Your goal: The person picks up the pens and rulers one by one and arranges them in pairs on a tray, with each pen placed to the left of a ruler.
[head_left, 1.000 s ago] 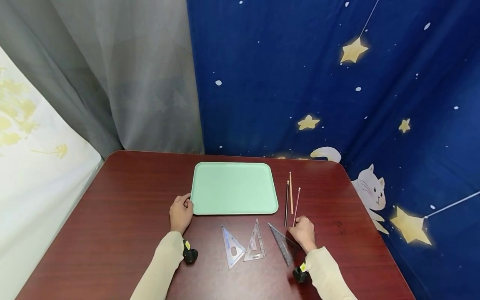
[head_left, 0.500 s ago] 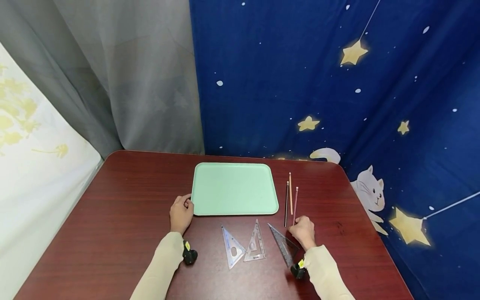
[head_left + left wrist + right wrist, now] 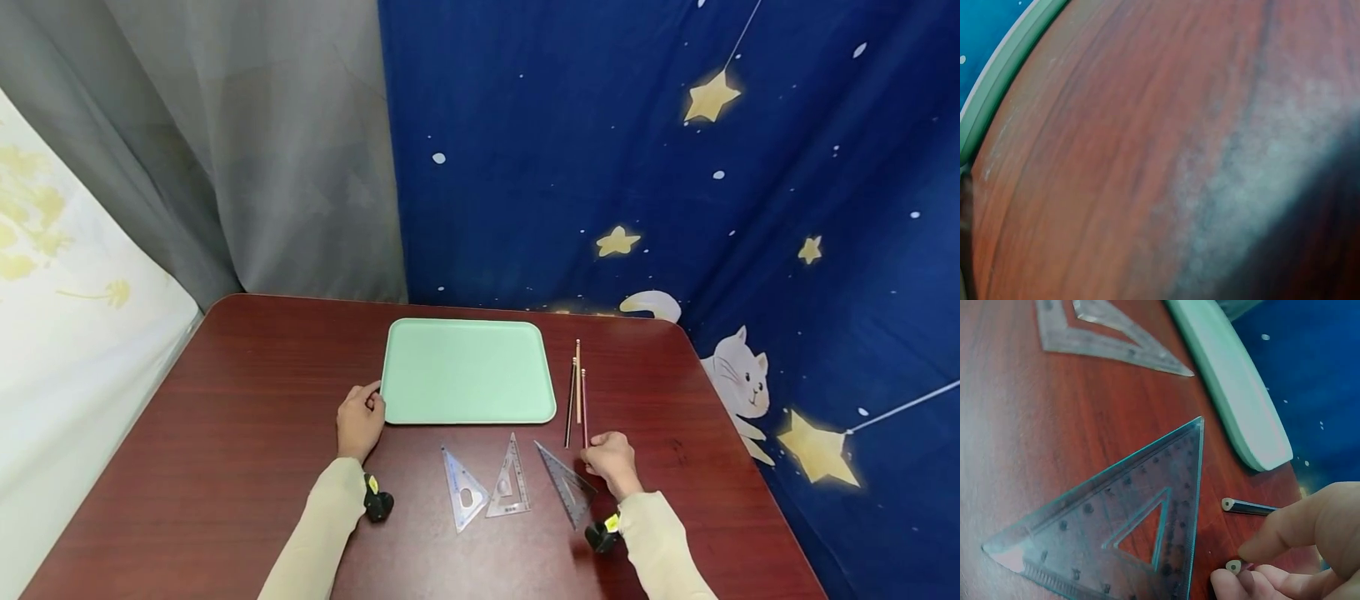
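Note:
My right hand pinches the near end of a pink pencil, which lies beside a black pencil and a light wooden pencil right of the green tray. In the right wrist view the end of the pinched pencil shows between thumb and finger, with the dark pencil apart from it. My left hand touches the tray's left edge; whether its fingers grip the rim is hidden. The left wrist view shows mostly tabletop and the tray's rim.
Between the hands lie a clear set square, a second clear set square close by it, and a grey set square just left of the right hand. The brown table ends at curtains behind.
The pink pencil's far end has swung left, bringing it closer and more parallel to the other two pencils. My right hand has shifted slightly right. My left hand keeps its place at the tray.

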